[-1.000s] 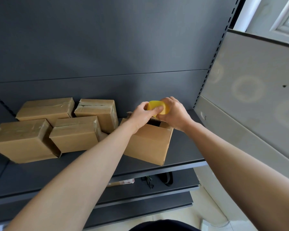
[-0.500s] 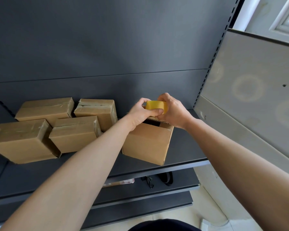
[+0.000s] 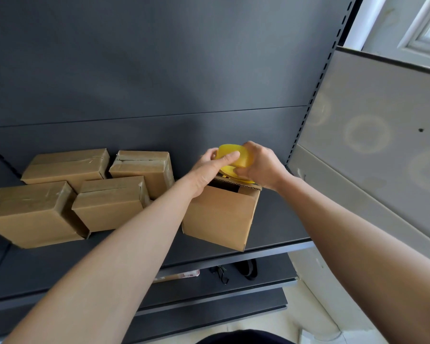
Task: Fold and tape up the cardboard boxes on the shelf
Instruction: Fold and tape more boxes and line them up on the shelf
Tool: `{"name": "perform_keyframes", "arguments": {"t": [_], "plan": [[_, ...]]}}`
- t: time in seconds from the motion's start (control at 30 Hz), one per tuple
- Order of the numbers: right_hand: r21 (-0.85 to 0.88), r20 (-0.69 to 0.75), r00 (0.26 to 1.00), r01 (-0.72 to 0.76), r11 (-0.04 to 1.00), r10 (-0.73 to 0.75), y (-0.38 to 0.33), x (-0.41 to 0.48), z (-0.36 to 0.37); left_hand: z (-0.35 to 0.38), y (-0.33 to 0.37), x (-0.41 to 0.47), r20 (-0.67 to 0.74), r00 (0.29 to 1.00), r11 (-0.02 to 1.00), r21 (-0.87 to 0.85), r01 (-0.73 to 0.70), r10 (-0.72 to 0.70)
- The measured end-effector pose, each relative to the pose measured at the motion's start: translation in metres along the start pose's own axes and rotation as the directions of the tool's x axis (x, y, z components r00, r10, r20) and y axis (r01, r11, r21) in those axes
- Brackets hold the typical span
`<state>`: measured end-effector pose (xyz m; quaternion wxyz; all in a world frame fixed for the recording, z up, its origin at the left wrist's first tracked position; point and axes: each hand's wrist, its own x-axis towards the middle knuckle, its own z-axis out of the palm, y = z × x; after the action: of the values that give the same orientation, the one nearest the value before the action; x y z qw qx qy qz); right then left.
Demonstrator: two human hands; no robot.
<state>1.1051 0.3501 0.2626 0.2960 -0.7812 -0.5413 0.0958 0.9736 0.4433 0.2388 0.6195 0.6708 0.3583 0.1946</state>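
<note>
A brown cardboard box (image 3: 221,217) stands near the front right of the dark shelf (image 3: 139,254), its top partly open with a dark gap showing. Just above that opening both hands hold a yellow roll of tape (image 3: 242,156). My right hand (image 3: 261,167) grips the roll from the right and behind. My left hand (image 3: 209,170) pinches the roll's near face, thumb across it. A yellow strip of tape hangs under the roll toward the box's top edge.
Several taped cardboard boxes (image 3: 109,207) sit in a cluster on the left of the shelf. A pale side panel (image 3: 372,150) closes the right. Lower shelves (image 3: 209,309) hold a black strap (image 3: 246,270) and a small package (image 3: 181,275).
Both hands and the tape roll stay above the box; the roll has tilted and lifted slightly, and a yellow strip now shows beneath it.
</note>
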Motion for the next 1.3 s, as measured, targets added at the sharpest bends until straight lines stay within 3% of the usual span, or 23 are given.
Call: {"name": "perform_keyframes", "arguments": {"t": [0.13, 0.33, 0.43, 0.6, 0.73, 0.87, 1.0, 1.17, 1.3], "plan": [[-0.091, 0.084, 0.992, 0.1, 0.991, -0.093, -0.012, 0.004, 0.001, 0.0, -0.001, -0.001, 0.031, 0.999, 1.0, -0.019, 0.01, -0.009], [0.078, 0.123, 0.992, -0.049, 0.996, 0.039, -0.002, 0.002, -0.008, -0.005, -0.001, -0.002, -0.022, 1.0, 0.979, -0.206, 0.003, -0.008], [0.132, 0.082, 0.996, -0.059, 0.989, 0.048, -0.002, 0.002, -0.008, -0.009, 0.002, 0.0, 0.026, 1.0, 0.953, -0.302, 0.019, -0.012], [0.209, 0.075, 0.997, -0.051, 0.977, 0.036, -0.004, 0.004, -0.012, -0.015, 0.006, -0.002, 0.105, 0.994, 0.944, -0.322, 0.07, -0.038], [0.215, 0.037, 0.998, -0.064, 0.974, 0.058, -0.003, 0.007, -0.013, -0.015, 0.017, -0.005, 0.108, 0.994, 0.968, -0.246, 0.047, -0.02], [0.165, -0.013, 0.996, -0.084, 0.983, 0.087, -0.003, 0.008, -0.013, -0.01, 0.033, -0.008, 0.002, 0.999, 0.999, -0.011, -0.041, 0.041], [0.117, -0.065, 0.996, -0.054, 0.992, 0.062, -0.006, 0.008, -0.016, -0.008, 0.044, -0.006, -0.105, 0.979, 0.966, 0.208, -0.153, 0.177], [0.002, -0.059, 0.996, 0.064, 0.998, -0.064, -0.017, 0.011, -0.025, -0.004, 0.056, -0.009, 0.004, 0.988, 0.965, 0.211, -0.154, 0.157], [-0.046, -0.04, 0.991, 0.128, 0.991, -0.13, -0.018, 0.007, -0.034, -0.015, 0.059, -0.01, 0.056, 0.996, 0.996, 0.067, -0.066, 0.063]]}}
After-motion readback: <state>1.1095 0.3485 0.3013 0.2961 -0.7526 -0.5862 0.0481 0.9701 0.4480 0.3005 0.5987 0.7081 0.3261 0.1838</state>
